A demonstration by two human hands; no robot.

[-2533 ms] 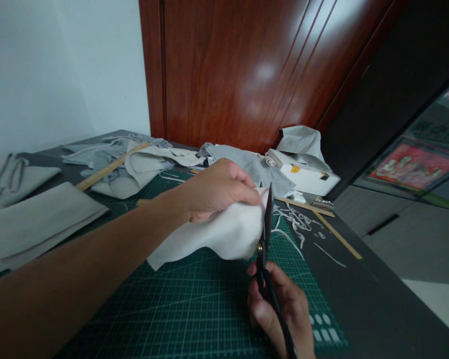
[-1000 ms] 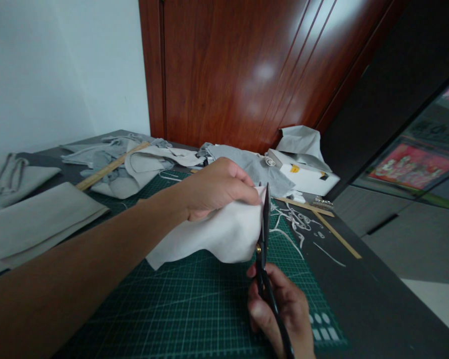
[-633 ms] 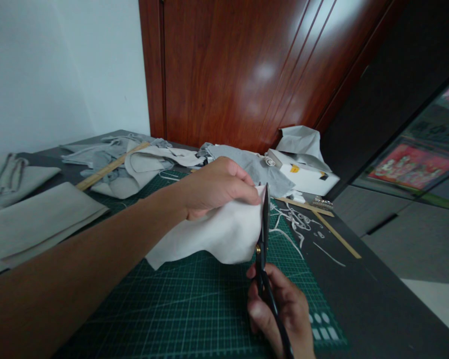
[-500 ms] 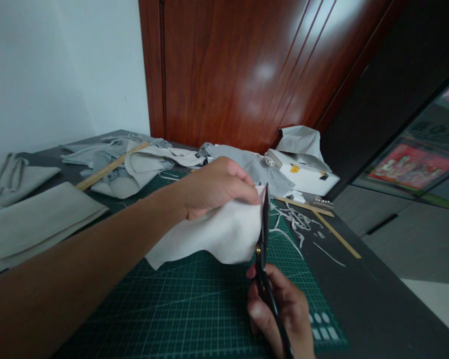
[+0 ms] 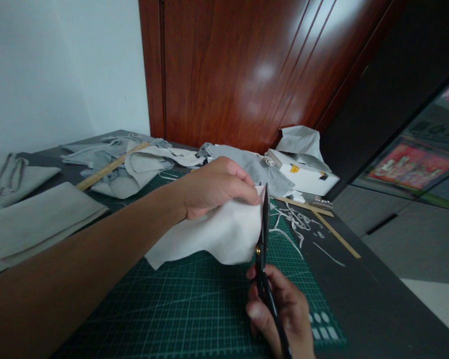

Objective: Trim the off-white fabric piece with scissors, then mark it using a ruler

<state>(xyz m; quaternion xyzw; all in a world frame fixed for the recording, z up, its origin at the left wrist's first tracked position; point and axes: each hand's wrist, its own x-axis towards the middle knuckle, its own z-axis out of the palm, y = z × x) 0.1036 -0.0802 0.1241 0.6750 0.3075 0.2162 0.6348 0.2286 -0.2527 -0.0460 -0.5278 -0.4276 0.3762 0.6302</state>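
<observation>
My left hand (image 5: pixel 222 189) pinches the upper edge of a white piece of fabric (image 5: pixel 213 237), which hangs over the green cutting mat (image 5: pixel 187 309). Black scissors (image 5: pixel 264 234) with a brass-coloured pivot point upward along the fabric's right edge. Their handles sit in my right hand (image 5: pixel 284 311), the fingers wrapped round them. The blades look nearly closed against the cloth; whether a strip lies between them I cannot tell.
Folded cream fabric (image 5: pixel 41 219) lies at left, with grey cloth scraps (image 5: pixel 108 154) and a wooden ruler (image 5: pixel 112 167) behind. White offcut strips (image 5: pixel 295 222), wooden strips (image 5: pixel 338 234) and a white box (image 5: pixel 307 172) are at right. A wooden door (image 5: pixel 224 65) stands behind.
The scissor blades look slightly more closed, with the tip shifted a touch left. My left hand and the fabric have hardly moved.
</observation>
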